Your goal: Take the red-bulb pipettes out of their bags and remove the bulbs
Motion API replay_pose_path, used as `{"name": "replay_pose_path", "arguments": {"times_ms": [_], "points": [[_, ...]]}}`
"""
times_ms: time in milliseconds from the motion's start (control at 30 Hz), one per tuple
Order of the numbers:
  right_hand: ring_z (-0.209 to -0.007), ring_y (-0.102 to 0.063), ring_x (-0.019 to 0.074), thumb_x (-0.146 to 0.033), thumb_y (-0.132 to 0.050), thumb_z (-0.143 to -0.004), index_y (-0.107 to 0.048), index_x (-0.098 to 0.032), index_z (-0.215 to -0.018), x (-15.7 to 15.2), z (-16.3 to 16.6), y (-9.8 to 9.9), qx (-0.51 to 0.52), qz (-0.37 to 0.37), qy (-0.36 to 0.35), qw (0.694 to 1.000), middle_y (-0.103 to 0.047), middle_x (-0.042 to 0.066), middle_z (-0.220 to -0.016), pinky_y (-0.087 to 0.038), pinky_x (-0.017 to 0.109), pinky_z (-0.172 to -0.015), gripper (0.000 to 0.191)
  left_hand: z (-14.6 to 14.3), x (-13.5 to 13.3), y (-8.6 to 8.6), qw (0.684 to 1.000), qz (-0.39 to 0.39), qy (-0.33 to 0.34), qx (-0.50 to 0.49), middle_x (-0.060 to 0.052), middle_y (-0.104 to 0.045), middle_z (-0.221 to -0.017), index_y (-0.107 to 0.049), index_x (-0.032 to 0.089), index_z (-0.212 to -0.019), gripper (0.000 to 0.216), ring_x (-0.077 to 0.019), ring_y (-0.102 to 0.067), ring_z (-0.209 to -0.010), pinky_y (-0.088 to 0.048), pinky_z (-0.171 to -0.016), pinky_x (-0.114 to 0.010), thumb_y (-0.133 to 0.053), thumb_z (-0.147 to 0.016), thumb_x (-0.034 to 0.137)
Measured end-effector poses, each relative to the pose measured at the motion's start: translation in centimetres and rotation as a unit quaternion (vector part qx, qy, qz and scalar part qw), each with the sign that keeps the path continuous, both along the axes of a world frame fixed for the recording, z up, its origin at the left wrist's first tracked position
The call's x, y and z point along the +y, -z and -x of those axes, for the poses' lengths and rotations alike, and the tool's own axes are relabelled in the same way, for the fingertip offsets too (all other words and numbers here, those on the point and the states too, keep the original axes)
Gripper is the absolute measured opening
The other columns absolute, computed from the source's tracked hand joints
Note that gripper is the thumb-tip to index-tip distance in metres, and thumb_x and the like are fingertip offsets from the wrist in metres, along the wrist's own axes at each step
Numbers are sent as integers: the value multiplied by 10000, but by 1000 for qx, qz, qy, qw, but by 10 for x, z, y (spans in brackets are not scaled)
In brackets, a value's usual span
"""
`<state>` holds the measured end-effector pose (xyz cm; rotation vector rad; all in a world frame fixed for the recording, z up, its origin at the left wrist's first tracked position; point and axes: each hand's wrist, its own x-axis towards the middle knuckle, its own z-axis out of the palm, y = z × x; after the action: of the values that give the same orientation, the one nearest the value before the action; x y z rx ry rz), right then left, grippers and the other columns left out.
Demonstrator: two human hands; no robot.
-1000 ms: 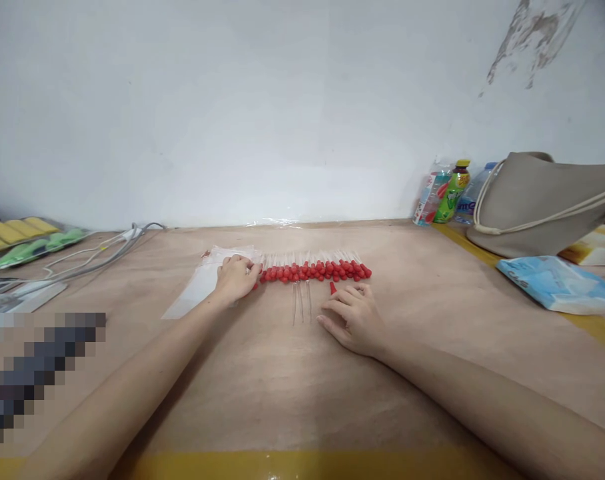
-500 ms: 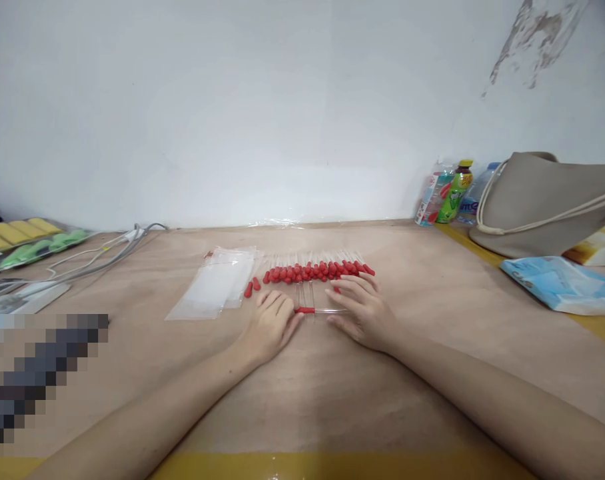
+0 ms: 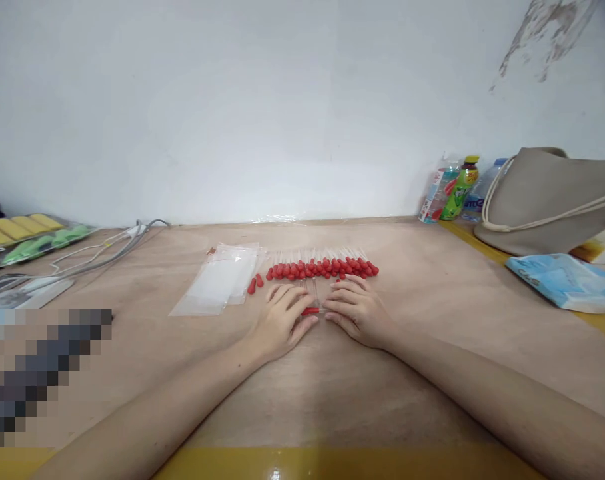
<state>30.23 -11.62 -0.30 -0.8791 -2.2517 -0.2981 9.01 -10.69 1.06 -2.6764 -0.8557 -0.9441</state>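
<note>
Between my hands lies a dropper with a red rubber bulb and a clear glass tube, held level just above the table. My left hand is closed around the bulb end. On the tube, close to the bulb, my right hand pinches with thumb and fingers; most of the tube is hidden by it. Behind both hands runs a row of droppers with red bulbs, their clear tubes pointing to the wall. A few loose clear tubes lie just beyond my fingers. Two loose red bulbs rest left of the row.
Clear plastic bags lie flat to the left. Cables and yellow and green packs are at the far left. Bottles, a grey bag and a blue packet stand or lie at the right.
My hands have come closer together, with the right fingers now near the bulb and less tube showing. The left fingers have shifted right over the bulb. The view has turned slightly.
</note>
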Motion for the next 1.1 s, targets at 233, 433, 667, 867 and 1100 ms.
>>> {"name": "replay_pose_path", "arguments": {"times_ms": [233,433,667,867,1100], "points": [[-925,-573,177,-333,-520,-839,-665,-224,-877,-2,2,0,18,-7,-13,1000,-687,22,-839,-338,402,-929,186,-5,1,3,1000,-2,31,-2,2,-663,-884,-600,209,-887,119,-145,-580,-947,-259,-1041,-410,-489,-857,239],[-858,-602,153,-264,-502,-852,-658,-214,-872,2,3,6,47,-20,-68,996,-692,24,-820,-420,370,-883,165,-5,2,3,998,15,53,33,-19,-661,-977,-592,209,-959,157,-178,-530,-1090,-236,-1068,-445,-477,-864,259],[-873,-603,154,-213,-525,-832,-642,-192,-869,-2,1,9,85,-13,-112,990,-674,54,-844,-494,311,-814,124,-2,1,-2,994,26,66,82,-23,-643,-1053,-590,193,-871,168,-194,-430,-1213,-141,-1100,-472,-432,-884,245],[-899,-603,156,-220,-522,-833,-640,-217,-898,-4,-2,12,88,-7,-106,990,-668,43,-833,-504,315,-829,135,2,0,-3,993,37,73,81,-36,-645,-1046,-594,194,-845,213,-192,-438,-1206,-138,-1094,-485,-393,-896,241],[-669,-554,138,-273,-508,-845,-668,-220,-904,-1,-20,4,103,-11,30,994,-620,27,-684,-448,285,-630,178,28,9,-1,997,62,-43,18,-67,-589,-903,-582,188,-829,232,-194,-541,-887,-427,-841,-391,-378,-891,279]]}}
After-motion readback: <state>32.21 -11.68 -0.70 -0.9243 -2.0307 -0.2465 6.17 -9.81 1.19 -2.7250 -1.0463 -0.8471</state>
